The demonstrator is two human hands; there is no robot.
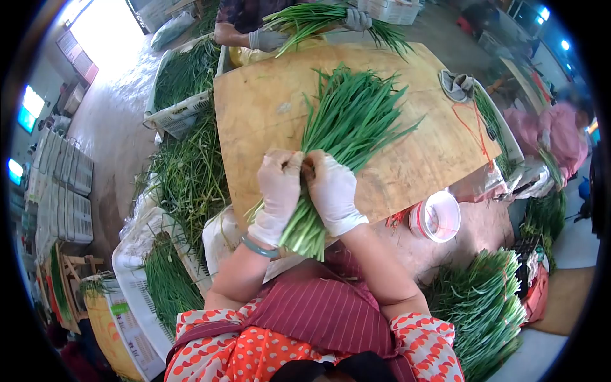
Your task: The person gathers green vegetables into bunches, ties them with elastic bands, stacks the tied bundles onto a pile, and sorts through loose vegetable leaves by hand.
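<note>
A bunch of long green garlic chives (356, 114) lies on the wooden board, leaf tips pointing away from me and pale cut stems (305, 232) towards my body. My left hand (280, 184), in a white glove, is closed in a pinch on top of the bunch. Right beside it, my gloved right hand (332, 191) pinches as well, its thumb and fingertips nearly meeting the left ones. Whatever lies between the fingertips is too small and hidden to make out. Both hands touch the bunch around its lower middle.
Across the board (254, 114), a co-worker's gloved hands hold more chives (312, 19). Red strings (474, 130) and a grey glove (457, 86) lie at its right edge. A white bucket (436, 216) stands below. Crates of greens (184, 76) line the left; bundled chives (480, 305) sit lower right.
</note>
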